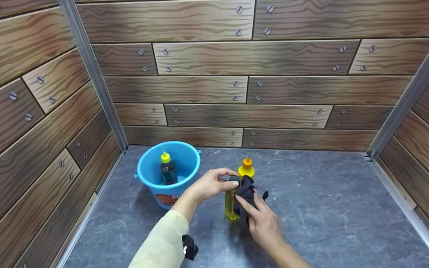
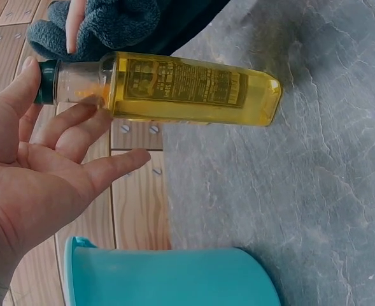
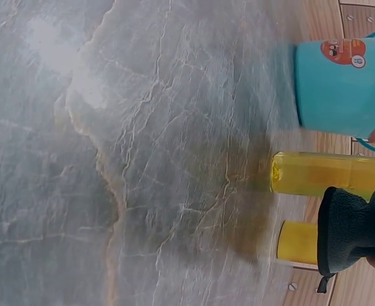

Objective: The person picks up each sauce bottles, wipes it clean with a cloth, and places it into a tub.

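My left hand (image 1: 211,184) pinches a clear bottle of yellow oil (image 2: 187,89) near the top, thumb at its dark green cap (image 2: 46,83) and fingers by the neck. The bottle stands upright; whether its base touches the floor I cannot tell. In my right hand (image 1: 266,225) is a dark fleecy cloth (image 3: 349,223) with a black edge and a small cord end, held beside the oil bottle's upper part. Just behind, a yellow bottle (image 3: 297,242) with an orange cap (image 1: 247,163) is partly covered by the cloth.
A blue bucket (image 1: 151,182) stands left of my hands, with a dark bottle (image 1: 168,173) with a yellow cap inside it. Grey marbled flooring (image 1: 333,208) spreads to the right. Wood-patterned walls (image 1: 207,59) with metal corner strips close off the back and sides.
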`<state>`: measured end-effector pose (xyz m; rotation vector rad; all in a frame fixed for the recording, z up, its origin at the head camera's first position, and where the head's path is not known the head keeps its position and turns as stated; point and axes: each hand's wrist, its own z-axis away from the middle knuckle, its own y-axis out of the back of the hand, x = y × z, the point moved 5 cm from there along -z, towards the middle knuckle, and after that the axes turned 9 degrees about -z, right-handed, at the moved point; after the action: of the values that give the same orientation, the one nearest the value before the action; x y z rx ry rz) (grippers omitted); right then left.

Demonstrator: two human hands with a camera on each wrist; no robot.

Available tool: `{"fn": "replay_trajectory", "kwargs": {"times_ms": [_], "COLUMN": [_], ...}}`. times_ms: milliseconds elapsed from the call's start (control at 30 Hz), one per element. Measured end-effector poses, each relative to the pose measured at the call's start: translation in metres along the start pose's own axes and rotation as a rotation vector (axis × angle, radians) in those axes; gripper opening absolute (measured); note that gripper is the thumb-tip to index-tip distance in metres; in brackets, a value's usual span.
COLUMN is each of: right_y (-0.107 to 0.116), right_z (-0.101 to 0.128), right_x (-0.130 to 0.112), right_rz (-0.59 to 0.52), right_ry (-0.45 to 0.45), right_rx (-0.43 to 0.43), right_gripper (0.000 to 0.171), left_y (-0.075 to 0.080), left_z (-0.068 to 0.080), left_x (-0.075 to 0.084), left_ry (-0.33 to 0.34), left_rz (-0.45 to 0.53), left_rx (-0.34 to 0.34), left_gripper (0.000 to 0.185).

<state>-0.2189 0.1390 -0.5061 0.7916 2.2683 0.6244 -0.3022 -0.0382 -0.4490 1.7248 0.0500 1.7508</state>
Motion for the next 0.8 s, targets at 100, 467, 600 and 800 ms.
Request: {"fn": "replay_trajectory", "kwargs": {"times_ms": [100, 467, 600, 800], "right_y": [-0.001, -0.008, -0.01, -0.014], "right_z": [-0.001, -0.005, -0.009, -0.012], "right_x": [-0.002, -0.004, -0.004, -0.004], "right_rz": [-0.003, 0.019, 0.035, 0.048], "right_ry": [0.014, 0.056, 0.072, 0.067], "right_rx": [-0.004, -0.051, -0.071, -0.099], "right_gripper": [0.072, 0.075, 0.075, 0.069], "left_y": [0.0, 0.0, 0.0, 0.001], "left_z": [0.0, 0.0, 0.0, -0.001], "left_x": [0.0, -0.001, -0.001, -0.001], "left_ry": [0.004, 0.024, 0.019, 0.015], "left_rz": [-0.009, -0.009, 0.002, -0.004], "left_rx": [-0.002, -0.004, -0.003, -0.003], "left_gripper": [0.031, 0.03, 0.029, 0.031]}}
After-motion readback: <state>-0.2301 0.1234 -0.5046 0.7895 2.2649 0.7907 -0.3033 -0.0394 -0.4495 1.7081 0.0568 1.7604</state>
